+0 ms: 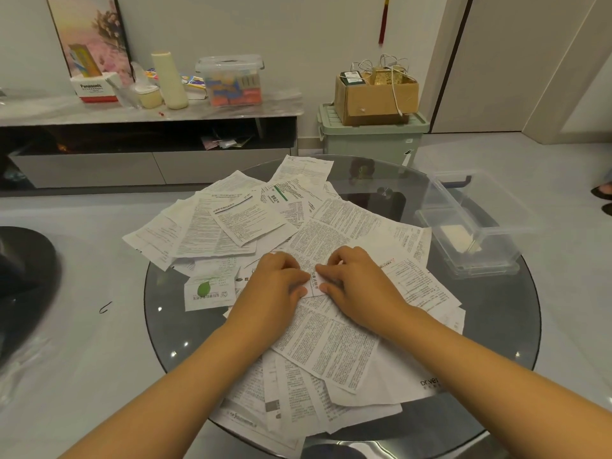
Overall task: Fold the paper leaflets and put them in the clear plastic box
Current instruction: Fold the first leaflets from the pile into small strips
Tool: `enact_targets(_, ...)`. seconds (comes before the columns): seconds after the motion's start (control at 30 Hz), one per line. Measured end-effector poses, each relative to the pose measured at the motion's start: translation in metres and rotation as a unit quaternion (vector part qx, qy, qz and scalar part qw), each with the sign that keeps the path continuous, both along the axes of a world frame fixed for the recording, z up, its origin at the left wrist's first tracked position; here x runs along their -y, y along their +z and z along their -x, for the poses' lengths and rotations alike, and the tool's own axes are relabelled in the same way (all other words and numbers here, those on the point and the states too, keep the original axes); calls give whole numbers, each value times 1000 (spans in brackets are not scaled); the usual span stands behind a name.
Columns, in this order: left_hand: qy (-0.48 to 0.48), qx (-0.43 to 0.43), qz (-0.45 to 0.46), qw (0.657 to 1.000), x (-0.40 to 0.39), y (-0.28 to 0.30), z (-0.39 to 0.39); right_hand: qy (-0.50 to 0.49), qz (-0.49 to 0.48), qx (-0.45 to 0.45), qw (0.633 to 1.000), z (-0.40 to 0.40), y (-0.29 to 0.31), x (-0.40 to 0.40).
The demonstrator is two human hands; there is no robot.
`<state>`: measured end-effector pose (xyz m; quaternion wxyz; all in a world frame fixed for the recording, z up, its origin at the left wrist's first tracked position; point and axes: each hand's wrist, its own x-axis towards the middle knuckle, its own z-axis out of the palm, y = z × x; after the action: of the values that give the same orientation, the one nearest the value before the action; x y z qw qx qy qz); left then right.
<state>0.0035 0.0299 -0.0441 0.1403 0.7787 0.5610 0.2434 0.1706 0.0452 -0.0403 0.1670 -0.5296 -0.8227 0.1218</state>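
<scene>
Several printed paper leaflets point(231, 223) lie spread and overlapping on a round dark glass table point(496, 313). In the middle of the pile, my left hand point(278, 283) and my right hand point(357, 283) both pinch one small folded leaflet point(314, 286) between thumb and fingers, a hand at each side of it. A clear plastic box point(477, 220) stands open on the table's right side, well apart from both hands. Something pale lies flat on its bottom.
A dark round object point(23, 273) sits on the floor at the left. Behind the table are a low TV cabinet point(149, 154) with a lidded storage box point(231, 81) and bottles, plus a green bin point(371, 137) carrying a cardboard box point(374, 94).
</scene>
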Motion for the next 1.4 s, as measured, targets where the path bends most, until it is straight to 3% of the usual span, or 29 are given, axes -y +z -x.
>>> enact_targets(0.3, -12, -51, 5, 999, -1, 6, 4, 73, -51, 47, 995, -6, 5, -2)
enact_targets(0.43, -30, -48, -54, 997, 1, 9, 2, 82, -123, 22, 989, -4, 0, 3)
enact_targets(0.67, -34, -34, -164, 985, 3, 19, -11, 23, -155, -47, 986, -13, 12, 16)
enact_targets(0.87, -61, -35, -226, 971, 4, 27, -36, 3, -211, -42, 977, -42, 23, 28)
enact_targets(1.0, -99, -23, -200, 974, 7, 27, -67, -25, -186, -13, 982, -74, 24, 41)
enact_targets(1.2, -145, 10, -82, 986, 10, 28, -127, -118, -176, 22, 977, -122, 28, 56)
enact_targets(1.4, -169, 0, -46, 984, 3, 22, -169, -215, -84, 113, 966, -152, 15, 57)
